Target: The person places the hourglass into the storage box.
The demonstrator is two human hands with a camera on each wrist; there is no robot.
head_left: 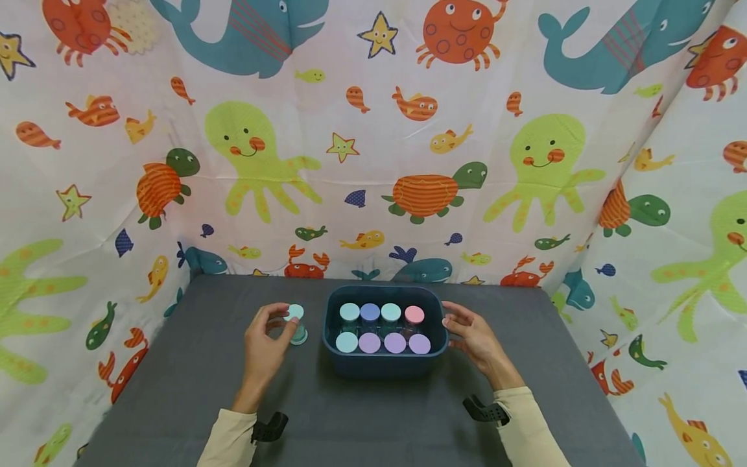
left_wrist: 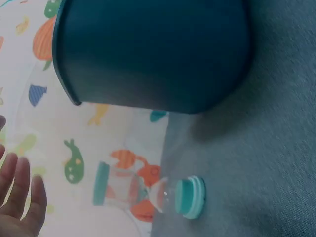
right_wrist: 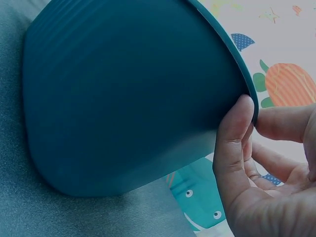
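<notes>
A sand timer with teal caps (left_wrist: 101, 183) stands upright on the grey table, left of a dark blue bin (head_left: 385, 367). My left hand (head_left: 267, 347) is beside its top; in the left wrist view the visible fingers (left_wrist: 20, 185) are apart from the cap, and the thumb is out of that view. At the bin's right side, my right hand (head_left: 480, 340) pinches the rim between thumb and finger (right_wrist: 237, 118). Inside the bin stand several capped timers in two rows, with teal caps (head_left: 347, 342), a blue cap (head_left: 370, 312), a pink cap (head_left: 414, 315) and purple caps (head_left: 395, 343).
A grey cloth (head_left: 373, 421) covers the table. Behind and at both sides hangs a white curtain (head_left: 350, 227) printed with sea animals. Each wrist wears a black band (head_left: 270, 428) over a pale sleeve.
</notes>
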